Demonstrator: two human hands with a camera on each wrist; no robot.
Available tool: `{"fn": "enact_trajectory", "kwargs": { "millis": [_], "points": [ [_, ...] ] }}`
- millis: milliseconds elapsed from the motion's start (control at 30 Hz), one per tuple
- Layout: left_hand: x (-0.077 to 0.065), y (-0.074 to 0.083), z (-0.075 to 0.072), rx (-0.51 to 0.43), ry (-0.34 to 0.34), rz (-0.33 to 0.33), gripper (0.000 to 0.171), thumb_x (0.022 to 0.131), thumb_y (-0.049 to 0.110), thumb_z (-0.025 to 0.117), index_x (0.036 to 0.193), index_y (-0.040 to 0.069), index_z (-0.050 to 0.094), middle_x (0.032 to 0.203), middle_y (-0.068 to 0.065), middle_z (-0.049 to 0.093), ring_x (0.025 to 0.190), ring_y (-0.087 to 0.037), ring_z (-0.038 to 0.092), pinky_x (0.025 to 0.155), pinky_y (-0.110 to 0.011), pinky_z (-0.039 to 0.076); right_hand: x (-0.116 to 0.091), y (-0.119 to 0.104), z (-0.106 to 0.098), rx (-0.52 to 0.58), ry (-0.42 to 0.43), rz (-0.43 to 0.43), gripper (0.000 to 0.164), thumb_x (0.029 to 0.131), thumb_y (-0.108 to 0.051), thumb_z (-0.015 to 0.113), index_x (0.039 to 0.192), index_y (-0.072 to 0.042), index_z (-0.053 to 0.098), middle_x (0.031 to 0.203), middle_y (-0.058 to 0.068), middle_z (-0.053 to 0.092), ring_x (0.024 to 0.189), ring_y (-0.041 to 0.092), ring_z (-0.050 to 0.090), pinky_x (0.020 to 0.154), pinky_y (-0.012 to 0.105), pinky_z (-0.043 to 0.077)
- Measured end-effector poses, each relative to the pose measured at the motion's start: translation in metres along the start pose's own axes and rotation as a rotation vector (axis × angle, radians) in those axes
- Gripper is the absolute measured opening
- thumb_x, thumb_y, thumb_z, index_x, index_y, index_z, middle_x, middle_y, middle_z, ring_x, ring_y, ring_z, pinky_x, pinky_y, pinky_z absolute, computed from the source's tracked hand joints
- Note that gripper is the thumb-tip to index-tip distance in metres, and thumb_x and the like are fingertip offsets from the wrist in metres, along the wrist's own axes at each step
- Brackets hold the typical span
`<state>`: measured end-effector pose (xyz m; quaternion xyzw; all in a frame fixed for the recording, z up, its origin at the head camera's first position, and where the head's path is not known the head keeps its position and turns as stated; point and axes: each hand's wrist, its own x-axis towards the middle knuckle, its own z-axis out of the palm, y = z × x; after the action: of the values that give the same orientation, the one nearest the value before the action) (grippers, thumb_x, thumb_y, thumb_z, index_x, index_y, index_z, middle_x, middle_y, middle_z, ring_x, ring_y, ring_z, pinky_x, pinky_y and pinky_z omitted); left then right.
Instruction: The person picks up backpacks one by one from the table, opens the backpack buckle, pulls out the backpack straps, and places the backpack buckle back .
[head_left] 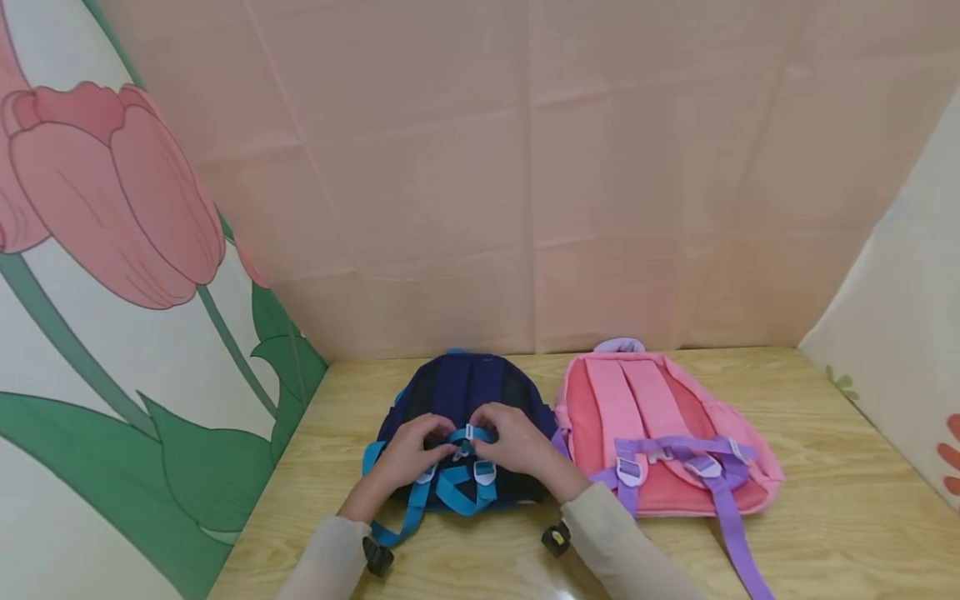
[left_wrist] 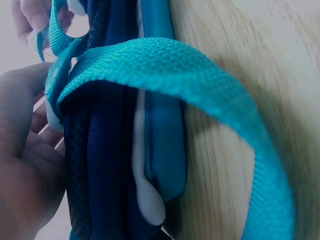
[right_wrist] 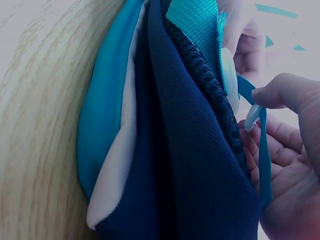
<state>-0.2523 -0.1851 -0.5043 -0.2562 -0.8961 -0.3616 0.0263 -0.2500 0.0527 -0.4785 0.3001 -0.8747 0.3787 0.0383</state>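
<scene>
A navy backpack [head_left: 468, 379] lies on the table with its shoulder straps facing up. Across it both hands hold a thin blue chest strap [head_left: 459, 435] with a small white slider [head_left: 470, 432]. On the left, my left hand [head_left: 408, 450] pinches the strap's end, its fingertips partly hidden. From the other side, my right hand [head_left: 517, 442] pinches the strap near the slider; the right wrist view shows the thumb beside a small white plastic piece [right_wrist: 253, 118]. A wide turquoise strap [left_wrist: 165, 65] loops over the bag's side in the left wrist view.
To the right lies a pink backpack [head_left: 660, 400] with purple straps [head_left: 731, 525], one hanging toward the table's front. The wooden table [head_left: 840, 500] meets a pinkish-brown backdrop [head_left: 525, 183] behind. A wall with painted tulips [head_left: 112, 183] stands at the left.
</scene>
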Motion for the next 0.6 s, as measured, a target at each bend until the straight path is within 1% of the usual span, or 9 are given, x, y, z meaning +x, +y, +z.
{"fn": "enact_trajectory", "kwargs": {
  "millis": [167,400,600],
  "points": [
    [0.0002,0.0015,-0.0003,-0.004,0.006,-0.005,0.019,0.094,0.019,0.074,0.112,0.02,0.069,0.107,0.006,0.066,0.098,-0.012,0.063,0.088,-0.033,0.054,-0.0009,-0.0002,-0.0004,-0.002,0.022,-0.029,0.019,0.088,-0.013,0.077,0.104,-0.01,0.067,0.096,0.004,0.066,0.085,0.014,0.059,0.079,0.031,0.054],
    [0.0007,0.0011,0.0002,0.003,-0.009,-0.033,0.02,0.094,0.018,0.074,0.113,0.02,0.069,0.108,0.007,0.065,0.1,-0.011,0.062,0.09,-0.033,0.053,-0.0023,-0.0008,-0.0021,-0.001,0.02,-0.015,0.02,0.088,-0.014,0.077,0.105,-0.01,0.068,0.097,0.003,0.066,0.086,0.013,0.059,0.081,0.03,0.055],
    [0.0002,0.0009,0.0008,0.0,-0.002,-0.027,0.019,0.094,0.018,0.074,0.112,0.02,0.069,0.107,0.008,0.066,0.099,-0.011,0.063,0.089,-0.033,0.054,-0.0034,-0.0007,-0.0033,-0.007,0.029,-0.027,0.019,0.087,-0.013,0.078,0.104,-0.01,0.068,0.096,0.002,0.066,0.087,0.014,0.06,0.081,0.032,0.055]
  ]
}}
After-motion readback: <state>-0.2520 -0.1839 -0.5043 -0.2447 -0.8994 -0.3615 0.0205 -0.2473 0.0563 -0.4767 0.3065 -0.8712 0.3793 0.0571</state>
